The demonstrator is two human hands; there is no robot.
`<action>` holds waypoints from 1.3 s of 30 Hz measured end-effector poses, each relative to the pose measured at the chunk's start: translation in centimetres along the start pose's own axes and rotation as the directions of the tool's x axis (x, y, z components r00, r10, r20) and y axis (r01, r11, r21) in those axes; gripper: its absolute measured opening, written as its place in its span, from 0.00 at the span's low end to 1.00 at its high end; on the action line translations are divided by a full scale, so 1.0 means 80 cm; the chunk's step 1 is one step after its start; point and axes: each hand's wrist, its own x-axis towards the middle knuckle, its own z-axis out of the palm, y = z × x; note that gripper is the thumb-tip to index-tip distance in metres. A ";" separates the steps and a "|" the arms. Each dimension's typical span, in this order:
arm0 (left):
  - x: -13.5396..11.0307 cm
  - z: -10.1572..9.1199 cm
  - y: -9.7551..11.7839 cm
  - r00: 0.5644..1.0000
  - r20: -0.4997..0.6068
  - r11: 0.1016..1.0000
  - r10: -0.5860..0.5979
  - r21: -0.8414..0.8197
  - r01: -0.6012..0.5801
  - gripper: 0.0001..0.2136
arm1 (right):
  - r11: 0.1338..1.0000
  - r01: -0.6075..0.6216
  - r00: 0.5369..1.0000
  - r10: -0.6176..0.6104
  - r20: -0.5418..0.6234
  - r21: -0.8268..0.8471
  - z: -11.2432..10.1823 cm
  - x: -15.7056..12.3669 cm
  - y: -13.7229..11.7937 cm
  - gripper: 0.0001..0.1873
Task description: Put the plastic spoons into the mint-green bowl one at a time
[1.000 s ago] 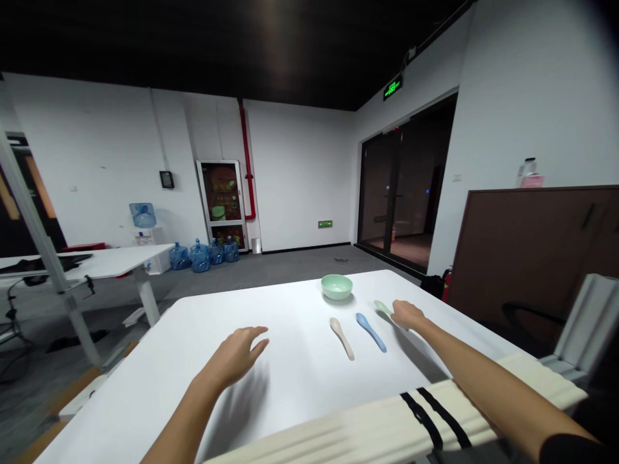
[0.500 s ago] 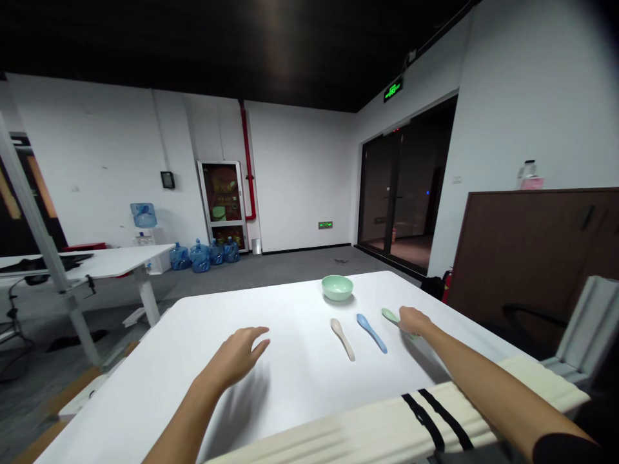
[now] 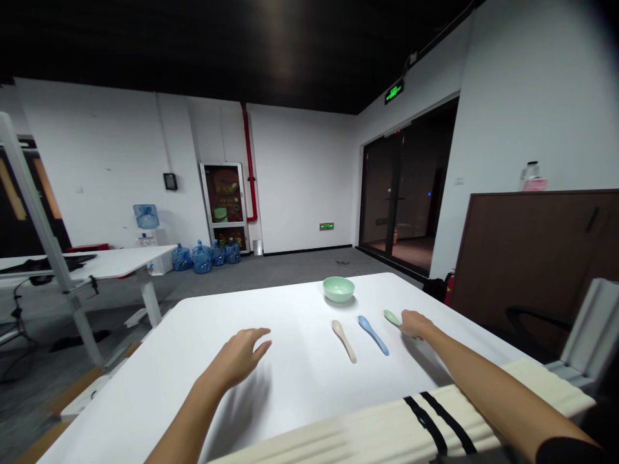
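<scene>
My right hand (image 3: 416, 323) is closed on the handle of a light green spoon (image 3: 392, 317), whose bowl end points to the far left; the hand hides most of the handle. Left of it a blue spoon (image 3: 373, 335) lies aslant on the table, and beside that a beige spoon (image 3: 344, 340). Behind the spoons stands an upright light green bowl (image 3: 338, 290). My left hand (image 3: 242, 353) hovers over the left part of the table, holding nothing, with thumb and fingers apart.
The white table (image 3: 294, 380) has a cream padded piece with black straps (image 3: 425, 422) along its near edge. A second white table (image 3: 140, 258) is at the left. Blue water bottles (image 3: 202, 258) stand by the far wall, and a brown cabinet (image 3: 532, 258) at the right.
The whole view has shifted slightly. Both hands, the spoons and the bowl keep nearly the same places relative to the table.
</scene>
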 end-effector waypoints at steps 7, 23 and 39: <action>-0.001 -0.003 0.005 1.000 0.013 1.000 -0.010 0.014 0.009 0.25 | 1.000 0.005 1.000 -0.005 0.022 0.006 0.001 0.002 0.003 0.17; -0.006 -0.007 0.010 1.000 0.020 1.000 -0.017 0.013 0.016 0.25 | 0.999 -0.005 0.996 0.008 -0.086 0.038 -0.019 -0.001 -0.008 0.17; -0.006 -0.006 0.009 1.000 0.005 0.999 -0.027 0.037 0.027 0.25 | 0.881 0.463 0.861 -0.419 -0.288 0.103 -0.020 -0.091 -0.095 0.40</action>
